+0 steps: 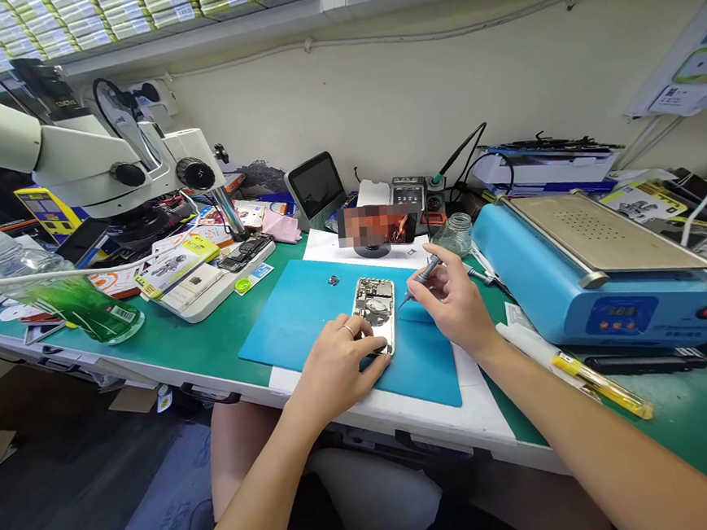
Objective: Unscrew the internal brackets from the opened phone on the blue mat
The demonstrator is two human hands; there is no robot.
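An opened phone (376, 302) with its inner parts showing lies on a blue mat (307, 301). My left hand (343, 351) grips its lower end, with a ring on one finger and the fingertips over the lower edge. Between the thumb and fingers of my right hand (454, 294) is a slim grey screwdriver (428, 270). Its tip points down just right of the phone, apart from it. A small cluster of dark screws or bits (333, 280) sits on the mat to the upper left of the phone.
A blue heated-plate machine (531, 271) stands at right, with a yellow-tipped tube (605, 388) before it. Behind the mat are a propped phone (387, 225) and a glass jar (459, 232). A microscope (119, 165) and a bottle of green liquid (96, 306) occupy the left.
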